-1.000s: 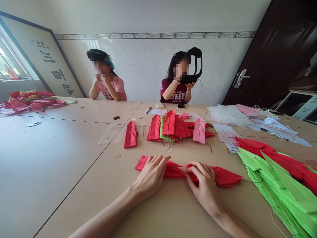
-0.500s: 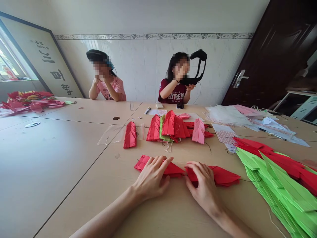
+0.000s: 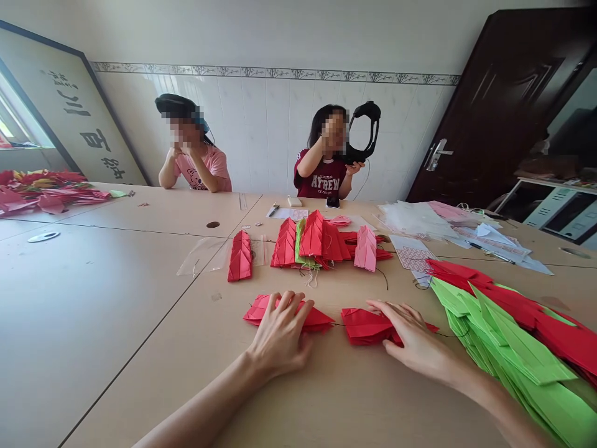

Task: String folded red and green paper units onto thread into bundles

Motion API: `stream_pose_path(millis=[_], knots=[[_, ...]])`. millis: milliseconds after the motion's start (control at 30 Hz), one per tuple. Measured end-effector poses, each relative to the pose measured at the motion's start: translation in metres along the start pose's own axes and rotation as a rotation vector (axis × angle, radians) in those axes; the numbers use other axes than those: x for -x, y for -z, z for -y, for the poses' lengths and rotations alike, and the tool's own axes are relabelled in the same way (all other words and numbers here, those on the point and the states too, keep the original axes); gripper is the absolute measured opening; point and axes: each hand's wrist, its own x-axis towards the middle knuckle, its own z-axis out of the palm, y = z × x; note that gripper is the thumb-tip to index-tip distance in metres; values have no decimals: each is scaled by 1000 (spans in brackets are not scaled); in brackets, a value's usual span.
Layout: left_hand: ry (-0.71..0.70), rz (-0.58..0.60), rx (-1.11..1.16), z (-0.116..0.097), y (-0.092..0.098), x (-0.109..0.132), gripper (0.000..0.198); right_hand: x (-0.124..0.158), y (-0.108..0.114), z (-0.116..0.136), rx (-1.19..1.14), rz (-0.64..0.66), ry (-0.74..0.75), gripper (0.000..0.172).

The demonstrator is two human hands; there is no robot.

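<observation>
The left hand [image 3: 280, 333] lies with its fingers spread and lightly curved over a red folded-paper strip [image 3: 259, 309], pressing down rather than pinching. The right hand [image 3: 413, 336] is flat and wide open, its fingers across a second red folded-paper strip [image 3: 366, 326]. A dark thread [image 3: 336, 324] seems to link the two strips across a small gap. Just right lies a large heap of green and red folded-paper units [image 3: 510, 351], long pointed pieces overlapping in rows.

Further up the surface [image 3: 93, 311], a red folded bundle [image 3: 240, 256] sits on a clear plastic sleeve [image 3: 200, 256], beside a cluster of red, green and pink folded stacks [image 3: 321, 246]. Many pieces thus lie folded and stacked, while these two strips remain apart from the bundles. Beyond, two seated people [image 3: 261, 152] face the surface, one holding a black head-mounted harness [image 3: 364, 134].
</observation>
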Motion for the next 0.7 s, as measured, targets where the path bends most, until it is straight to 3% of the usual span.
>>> stream_pose_path(millis=[233, 433, 700], knots=[[-153, -5, 34, -18, -5, 0, 49, 6, 8, 26, -154, 21, 9, 36], [-156, 69, 119, -28, -6, 0, 47, 6, 1, 40, -235, 9, 15, 35], [-169, 135, 155, -29, -1, -3, 43, 4, 0, 29, -260, -19, 43, 40]])
